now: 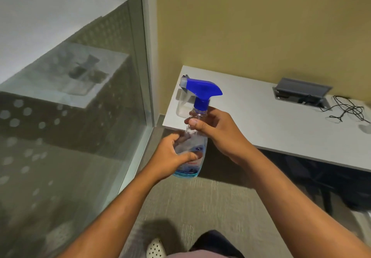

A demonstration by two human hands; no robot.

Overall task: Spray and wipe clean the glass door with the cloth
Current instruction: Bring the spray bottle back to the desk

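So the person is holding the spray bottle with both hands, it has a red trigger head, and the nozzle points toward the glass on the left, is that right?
Not quite: the trigger head is blue, not red, as the head view shows. The rest holds: both the left hand and right hand hold the spray bottle, nozzle toward the glass on the left.

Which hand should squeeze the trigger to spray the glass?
Probably the right hand: it grips the neck of the clear spray bottle with the blue trigger head, just under the trigger. The left hand holds the bottle's lower body. The nozzle points left toward the glass door.
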